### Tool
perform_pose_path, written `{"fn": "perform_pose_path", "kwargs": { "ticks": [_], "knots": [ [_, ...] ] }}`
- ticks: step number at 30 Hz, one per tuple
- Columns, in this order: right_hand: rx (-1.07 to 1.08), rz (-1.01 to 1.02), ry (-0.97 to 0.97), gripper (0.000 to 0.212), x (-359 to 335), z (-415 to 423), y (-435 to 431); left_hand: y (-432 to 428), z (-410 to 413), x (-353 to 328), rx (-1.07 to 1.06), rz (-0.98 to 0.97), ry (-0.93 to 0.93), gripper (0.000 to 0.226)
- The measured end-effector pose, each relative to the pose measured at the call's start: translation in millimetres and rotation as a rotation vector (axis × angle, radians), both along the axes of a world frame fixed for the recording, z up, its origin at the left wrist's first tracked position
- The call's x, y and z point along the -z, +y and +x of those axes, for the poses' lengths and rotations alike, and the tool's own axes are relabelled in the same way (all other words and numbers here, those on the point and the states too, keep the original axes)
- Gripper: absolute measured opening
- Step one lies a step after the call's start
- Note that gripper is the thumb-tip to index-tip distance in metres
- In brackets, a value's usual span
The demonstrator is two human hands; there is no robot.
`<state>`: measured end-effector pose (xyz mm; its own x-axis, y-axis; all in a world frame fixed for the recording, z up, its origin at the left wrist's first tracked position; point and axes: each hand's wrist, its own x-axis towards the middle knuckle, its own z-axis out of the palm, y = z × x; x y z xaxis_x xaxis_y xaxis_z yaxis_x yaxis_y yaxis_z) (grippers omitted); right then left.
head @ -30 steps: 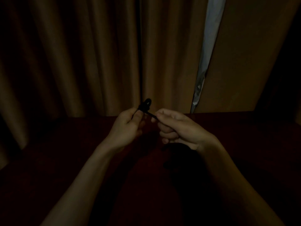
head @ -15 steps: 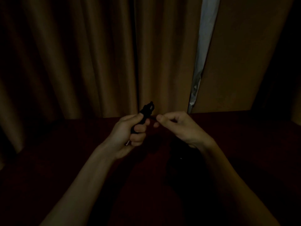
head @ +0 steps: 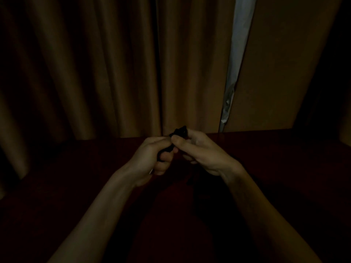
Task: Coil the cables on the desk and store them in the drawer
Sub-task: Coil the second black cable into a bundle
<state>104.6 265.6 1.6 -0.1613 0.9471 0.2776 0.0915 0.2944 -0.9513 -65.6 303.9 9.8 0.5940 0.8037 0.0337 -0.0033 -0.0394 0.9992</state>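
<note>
Black and thin, a small bundled cable [head: 179,132] sits pinched between two bare hands raised just above a dark red-brown bench [head: 275,158], in front of tan pleated curtains [head: 95,63]. From the head camera, the left hand [head: 152,160] is closed around the bundle's lower part, fingers curled; the right hand [head: 201,150] clamps thumb and fingers on its upper end, where a dark loop pokes out. Dim light hides how many turns are made. The cable looks light, soft and springy, likely to uncoil if released, so holding across the gathered loops seems wisest. No drawer is visible.
</note>
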Motion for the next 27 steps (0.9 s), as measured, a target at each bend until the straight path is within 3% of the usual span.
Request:
{"fn": "perform_pose_path", "kwargs": {
  "ticks": [5, 9, 11, 13, 16, 19, 22, 24, 27],
  "knots": [
    [-0.176, 0.008, 0.125, 0.037, 2, 14, -2, 9, -19, -3, 0.409, -0.272, -0.222, 0.021],
    [-0.218, 0.054, 0.144, 0.038, 0, 12, -3, 18, -25, 5, 0.610, -0.443, -0.314, 0.024],
    [-0.175, 0.103, 0.076, 0.029, 0, 10, -4, 20, -24, 8, 0.631, -0.496, -0.325, 0.025],
    [-0.101, 0.155, -0.004, 0.020, -1, 8, -5, 15, -20, 6, 0.481, -0.467, -0.264, 0.029],
    [0.003, 0.169, -0.062, 0.019, -3, 8, -6, 9, -11, 3, 0.090, -0.082, -0.061, 0.034],
    [0.141, 0.117, -0.075, 0.019, -3, 4, -1, 8, -6, 6, -0.225, 0.469, 0.084, 0.013],
    [0.269, 0.123, -0.075, 0.020, 0, 1, 5, 2, 0, 9, -0.212, 0.863, 0.255, 0.005],
    [0.294, 0.137, -0.048, 0.027, 0, 1, 6, 0, 4, 15, -0.227, 1.042, 0.341, 0.015],
    [0.325, 0.186, -0.001, 0.031, -1, -6, 4, -2, 7, 19, -0.314, 1.103, 0.454, 0.025]
  ]
}}
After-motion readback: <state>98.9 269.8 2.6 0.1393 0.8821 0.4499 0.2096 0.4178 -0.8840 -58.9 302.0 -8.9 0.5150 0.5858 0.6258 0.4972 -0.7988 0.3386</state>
